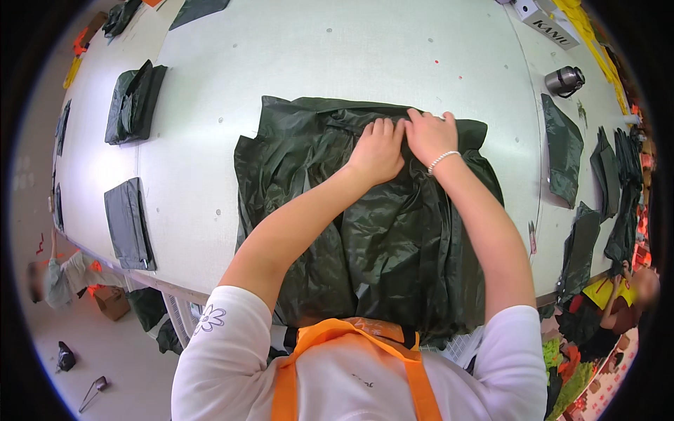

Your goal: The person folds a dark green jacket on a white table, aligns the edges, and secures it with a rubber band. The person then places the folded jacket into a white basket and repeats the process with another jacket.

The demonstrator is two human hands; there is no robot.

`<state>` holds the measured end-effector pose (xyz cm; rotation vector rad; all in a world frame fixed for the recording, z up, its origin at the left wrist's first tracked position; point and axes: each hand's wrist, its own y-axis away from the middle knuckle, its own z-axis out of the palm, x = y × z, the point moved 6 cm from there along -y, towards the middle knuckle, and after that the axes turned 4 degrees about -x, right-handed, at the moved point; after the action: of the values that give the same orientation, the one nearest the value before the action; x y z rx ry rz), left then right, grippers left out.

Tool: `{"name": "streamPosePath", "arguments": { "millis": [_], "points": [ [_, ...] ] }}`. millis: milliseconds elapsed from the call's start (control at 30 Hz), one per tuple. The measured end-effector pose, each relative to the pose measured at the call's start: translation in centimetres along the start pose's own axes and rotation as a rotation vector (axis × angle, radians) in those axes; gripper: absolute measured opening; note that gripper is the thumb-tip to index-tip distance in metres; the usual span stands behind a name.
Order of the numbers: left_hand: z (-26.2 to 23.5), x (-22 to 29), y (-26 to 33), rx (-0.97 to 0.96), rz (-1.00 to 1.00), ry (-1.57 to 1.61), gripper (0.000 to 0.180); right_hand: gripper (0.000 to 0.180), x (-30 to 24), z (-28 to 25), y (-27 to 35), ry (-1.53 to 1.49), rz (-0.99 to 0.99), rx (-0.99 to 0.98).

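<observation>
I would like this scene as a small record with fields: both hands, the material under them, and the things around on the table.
Left hand: fingertips at the upper part of the fabric; pinch or not cannot be told
Right hand: close beside it, also at the fabric; white bracelet on wrist
Material: wrinkled dark green fabric, reaching toward the person's body
Surface: pale table
Table, left: thick folded bundle, flatter folded piece
Table, far right: metal flask, white box
</observation>
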<state>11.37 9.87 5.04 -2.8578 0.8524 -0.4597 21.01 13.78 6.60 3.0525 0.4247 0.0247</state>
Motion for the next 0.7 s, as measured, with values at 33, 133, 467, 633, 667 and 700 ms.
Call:
{"name": "streamPosePath", "arguments": {
  "millis": [33, 133, 467, 633, 667, 700],
  "points": [
    [0.4, 0.6, -0.3, -0.042, -0.014, -0.083, 0.048, 0.016, 0.5, -0.7, 0.6, 0.039, -0.017, -0.002],
    [1.6, 2.1, -1.8, -0.208, -0.084, -0.369, 0.042, 0.014, -0.4, -1.6, 1.8, 0.088, -0.217, -0.018],
    [2.0, 2.7, -4.1, 0.168, -0.142, 0.286, 0.020, 0.021, 8.6, 3.3, 3.6, -0.366, -0.007, 0.187],
    [3.3, 2.5, -4.8, 0.067, -0.193, 0.310, 0.016, 0.016, 7.6, 3.3, 3.5, -0.462, -0.014, 0.280],
    [3.4, 2.8, -4.7, 0.071, -0.195, 0.279, 0.015, 0.014, 7.7, 3.7, 3.5, -0.463, -0.017, 0.284],
    [3.4, 3.1, -4.7, 0.075, -0.198, 0.248, 0.015, 0.013, 7.7, 4.1, 3.4, -0.464, -0.019, 0.289]
  ]
}}
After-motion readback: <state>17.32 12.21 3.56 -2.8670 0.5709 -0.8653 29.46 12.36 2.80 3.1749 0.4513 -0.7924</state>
